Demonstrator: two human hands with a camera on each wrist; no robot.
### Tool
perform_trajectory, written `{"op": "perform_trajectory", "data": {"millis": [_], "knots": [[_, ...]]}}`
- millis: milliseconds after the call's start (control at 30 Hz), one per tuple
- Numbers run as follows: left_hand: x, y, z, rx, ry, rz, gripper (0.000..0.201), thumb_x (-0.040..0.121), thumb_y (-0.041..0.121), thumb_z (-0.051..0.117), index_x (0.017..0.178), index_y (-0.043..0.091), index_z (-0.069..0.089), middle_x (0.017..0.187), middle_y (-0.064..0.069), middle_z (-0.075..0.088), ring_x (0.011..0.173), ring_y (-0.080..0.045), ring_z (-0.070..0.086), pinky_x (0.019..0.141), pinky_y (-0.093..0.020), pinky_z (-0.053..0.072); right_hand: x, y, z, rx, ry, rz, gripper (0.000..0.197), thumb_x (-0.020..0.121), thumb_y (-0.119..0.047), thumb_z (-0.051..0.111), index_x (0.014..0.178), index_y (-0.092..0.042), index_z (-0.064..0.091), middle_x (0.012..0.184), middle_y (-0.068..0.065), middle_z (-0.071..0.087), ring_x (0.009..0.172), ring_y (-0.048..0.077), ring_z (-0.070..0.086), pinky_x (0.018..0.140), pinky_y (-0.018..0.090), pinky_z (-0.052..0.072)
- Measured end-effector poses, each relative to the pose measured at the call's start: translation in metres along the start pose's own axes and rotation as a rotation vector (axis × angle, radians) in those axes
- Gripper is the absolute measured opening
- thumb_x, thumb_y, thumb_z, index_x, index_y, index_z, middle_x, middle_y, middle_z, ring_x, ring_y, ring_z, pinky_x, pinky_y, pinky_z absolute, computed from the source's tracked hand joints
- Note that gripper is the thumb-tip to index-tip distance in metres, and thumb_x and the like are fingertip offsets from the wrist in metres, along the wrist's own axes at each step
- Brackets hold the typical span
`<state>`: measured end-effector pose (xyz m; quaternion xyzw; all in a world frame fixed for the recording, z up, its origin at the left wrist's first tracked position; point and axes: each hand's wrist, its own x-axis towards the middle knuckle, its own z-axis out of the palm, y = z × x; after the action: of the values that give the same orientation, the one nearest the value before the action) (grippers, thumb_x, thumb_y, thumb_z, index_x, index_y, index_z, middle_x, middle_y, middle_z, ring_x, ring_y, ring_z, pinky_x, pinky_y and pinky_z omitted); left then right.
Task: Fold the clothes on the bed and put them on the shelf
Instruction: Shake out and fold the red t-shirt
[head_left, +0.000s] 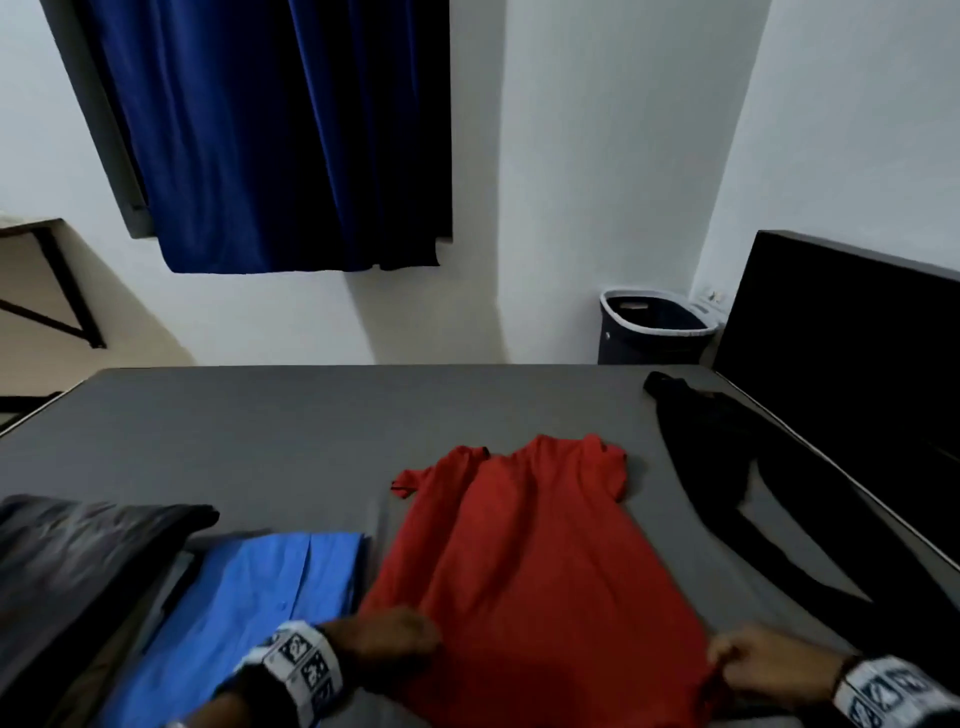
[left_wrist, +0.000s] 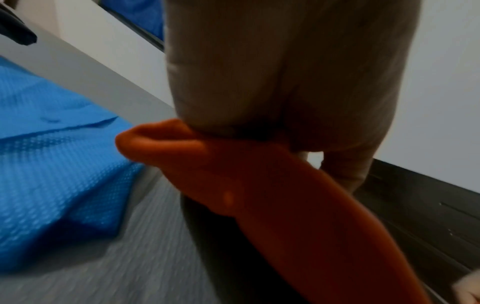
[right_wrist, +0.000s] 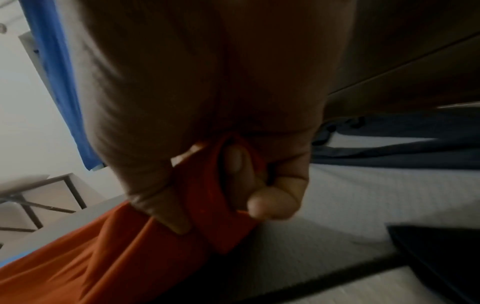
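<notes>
Red shirt (head_left: 545, 561), blue shirt (head_left: 260, 597), blk trousers (head_left: 753, 493), grey bed (head_left: 311, 426).

Matt red cloth shirt (head_left: 530, 561); blue shirt (left_wrist: 52, 164) seemingly waffle-textured.

Blue curtain (head_left: 291, 135) hangs left of a laundry basket (head_left: 657, 327)

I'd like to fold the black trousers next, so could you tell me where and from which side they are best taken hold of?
The black trousers lie flat along the bed's right edge, waistband far, legs splayed toward the person. Probably best to pinch the two near leg ends, coming from the near right side. Both the left hand and right hand currently grip the red shirt's hem.
</notes>
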<state>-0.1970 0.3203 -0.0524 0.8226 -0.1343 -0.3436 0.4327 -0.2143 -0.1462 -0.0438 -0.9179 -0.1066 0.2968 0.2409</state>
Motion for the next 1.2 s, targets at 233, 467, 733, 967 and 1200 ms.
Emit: {"op": "perform_trajectory", "data": {"millis": [233,467,733,967,1200], "knots": [[0.007,-0.016,0.039,0.205,-0.086,0.027,0.039,0.091,0.041,0.048,0.091,0.005,0.062,0.067,0.01,0.055,0.059,0.01,0.045,0.065,-0.01,0.035,-0.008,0.008,0.02,0.089,0.056,0.046,0.01,0.067,-0.031,0.057,0.058,-0.028,0.058,0.058,-0.005,0.055,0.059,0.001,0.052,0.057,0.022,0.041],[0.017,0.014,0.027,-0.15,0.14,0.017,0.032,0.1,0.032,0.052,0.074,0.015,0.059,0.051,0.01,0.047,0.04,0.0,0.039,0.041,-0.016,0.029,0.008,0.007,-0.004,0.332,0.476,-0.061,0.04,0.087,0.02,0.048,0.066,-0.01,0.066,0.072,0.002,0.058,0.065,0.01,0.055,0.063,0.018,0.042],[0.084,-0.158,0.048,0.128,-0.06,0.055,0.065,0.1,0.046,0.045,0.135,-0.009,0.047,0.141,-0.028,0.048,0.121,-0.018,0.049,0.112,-0.031,0.034,0.014,-0.007,0.03,-0.011,-0.185,0.035,0.033,0.068,-0.079,0.048,0.08,-0.055,0.066,0.108,-0.024,0.056,0.099,-0.009,0.042,0.103,0.026,0.038],[0.072,-0.018,-0.029,0.294,0.172,0.086,0.024,0.092,0.041,0.051,0.074,0.031,0.062,0.069,0.014,0.067,0.064,0.004,0.06,0.07,-0.022,0.049,0.072,-0.007,-0.023,0.234,0.175,-0.012,0.02,0.094,-0.007,0.057,0.076,-0.013,0.065,0.069,0.005,0.07,0.069,0.02,0.065,0.069,0.028,0.051],[0.169,-0.02,-0.153,0.194,0.675,-0.026,0.008,0.094,0.014,0.061,0.089,0.012,0.066,0.076,-0.002,0.064,0.074,-0.014,0.061,0.074,-0.031,0.05,0.196,0.01,-0.114,0.208,0.657,0.117,0.02,0.086,-0.009,0.067,0.071,-0.022,0.062,0.067,0.001,0.067,0.073,0.027,0.067,0.071,0.032,0.048]]}}
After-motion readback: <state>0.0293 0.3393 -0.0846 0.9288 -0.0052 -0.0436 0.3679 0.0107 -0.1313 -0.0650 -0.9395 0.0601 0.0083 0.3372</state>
